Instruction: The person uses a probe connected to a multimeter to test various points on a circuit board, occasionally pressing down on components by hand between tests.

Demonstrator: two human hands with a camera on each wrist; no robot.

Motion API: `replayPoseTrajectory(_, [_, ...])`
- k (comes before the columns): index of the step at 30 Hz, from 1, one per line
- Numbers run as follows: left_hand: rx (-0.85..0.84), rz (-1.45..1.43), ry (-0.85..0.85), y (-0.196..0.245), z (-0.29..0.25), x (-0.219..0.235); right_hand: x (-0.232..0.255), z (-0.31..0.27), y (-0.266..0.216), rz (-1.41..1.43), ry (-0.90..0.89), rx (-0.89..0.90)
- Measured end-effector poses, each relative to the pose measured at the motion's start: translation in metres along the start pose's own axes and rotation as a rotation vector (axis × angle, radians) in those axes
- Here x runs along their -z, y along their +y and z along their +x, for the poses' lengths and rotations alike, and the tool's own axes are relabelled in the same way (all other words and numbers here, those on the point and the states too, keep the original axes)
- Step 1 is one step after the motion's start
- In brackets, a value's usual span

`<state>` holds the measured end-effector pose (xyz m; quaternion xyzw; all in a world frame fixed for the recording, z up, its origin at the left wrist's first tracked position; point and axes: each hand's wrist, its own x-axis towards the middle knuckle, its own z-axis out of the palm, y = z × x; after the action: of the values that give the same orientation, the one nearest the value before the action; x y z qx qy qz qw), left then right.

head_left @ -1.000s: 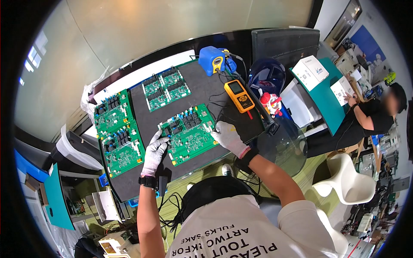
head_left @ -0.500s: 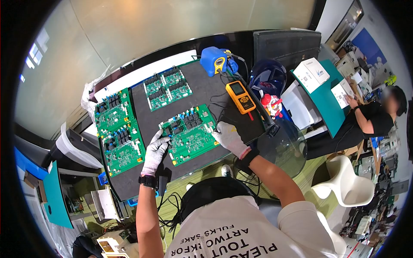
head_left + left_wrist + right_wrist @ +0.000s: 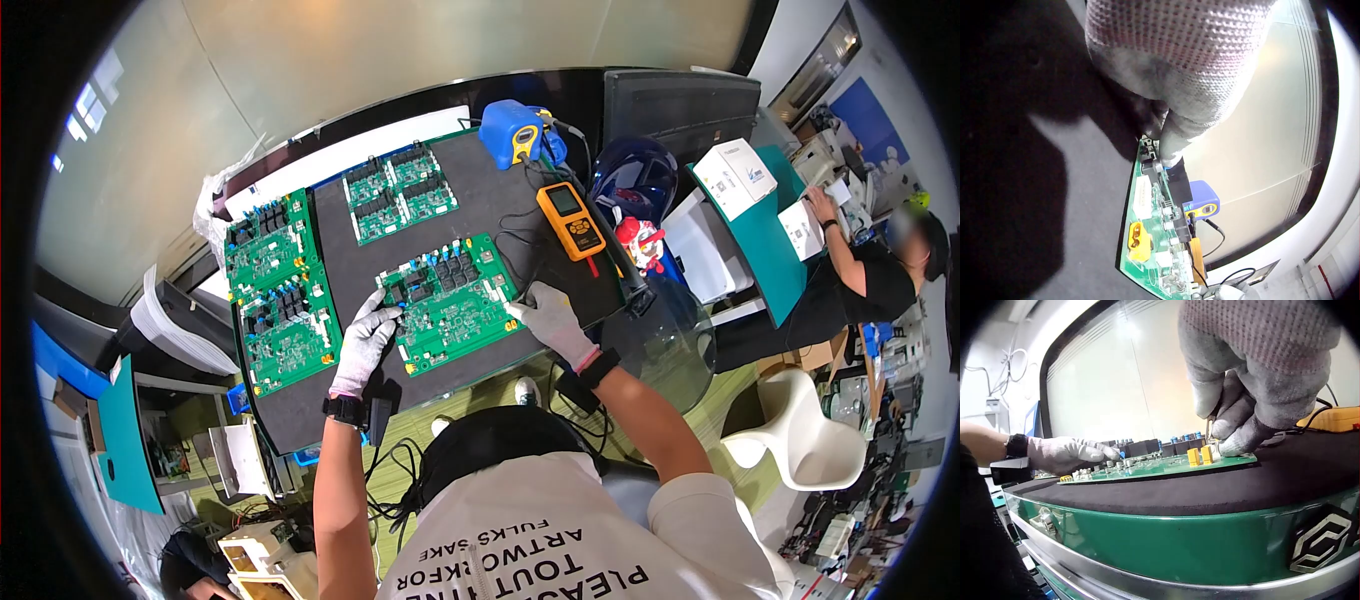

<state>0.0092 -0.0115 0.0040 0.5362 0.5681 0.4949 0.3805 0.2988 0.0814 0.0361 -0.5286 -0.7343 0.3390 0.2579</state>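
A large green circuit board [image 3: 455,320] with black relays and blue parts lies on the dark mat in front of the person. The gloved left hand [image 3: 366,345] holds its left edge, with thumb and fingertip close together at a corner in the left wrist view. At the right edge, the gloved right hand [image 3: 550,318] has its fingers curled down and grips the board by the yellow connectors [image 3: 1200,455]. A thin metallic piece [image 3: 1209,429] shows between those fingers; I cannot tell what it is.
Two similar boards [image 3: 290,335] lie at the left, and a panel of smaller boards [image 3: 402,195] at the back. A blue soldering station [image 3: 510,135] and an orange handheld meter [image 3: 571,222] with cables stand at the right. Another person [image 3: 880,265] sits at a teal table beyond.
The head view has shifted slightly, so the whole table appears a little further right and up. Both hands stay at the board's edges. The other person's hand has moved off the white box.
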Motion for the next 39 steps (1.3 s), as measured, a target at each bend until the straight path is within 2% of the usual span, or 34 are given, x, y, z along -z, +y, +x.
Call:
replayPoseTrajectory(10, [0.017, -0.054, 0.009, -0.003, 0.000, 0.000, -0.002, -0.003, 0.002, 0.009, -0.007, 0.060])
replayPoseTrajectory(17, [0.033, -0.068, 0.018, 0.003, -0.001, -0.001, 0.003, -0.006, -0.005, 0.010, -0.088, 0.003])
replayPoseTrajectory(19, [0.028, -0.069, 0.013, 0.002, -0.001, -0.002, -0.002, -0.005, 0.002, -0.003, -0.073, 0.082])
replayPoseTrajectory(26, [0.053, -0.053, 0.020, 0.005, -0.001, -0.003, -0.005, -0.007, 0.004, 0.027, -0.046, 0.157])
replayPoseTrajectory(31, [0.059, -0.055, 0.046, 0.000, -0.001, -0.005, -0.005, -0.009, 0.004, 0.060, -0.049, 0.133])
replayPoseTrajectory(33, [0.032, 0.105, 0.038, -0.003, -0.001, -0.006, -0.009, -0.008, 0.010, 0.091, -0.045, 0.123])
replayPoseTrajectory(35, [0.004, 0.170, 0.046, 0.016, -0.004, -0.012, -0.012, -0.008, 0.016, 0.053, -0.008, 0.195])
replayPoseTrajectory(37, [0.163, 0.164, 0.016, 0.043, -0.010, -0.020, -0.009, -0.008, 0.014, 0.054, -0.029, 0.179])
replayPoseTrajectory(39, [-0.042, 0.479, -0.024, 0.028, -0.023, -0.021, -0.006, -0.008, 0.012, 0.124, -0.030, 0.181])
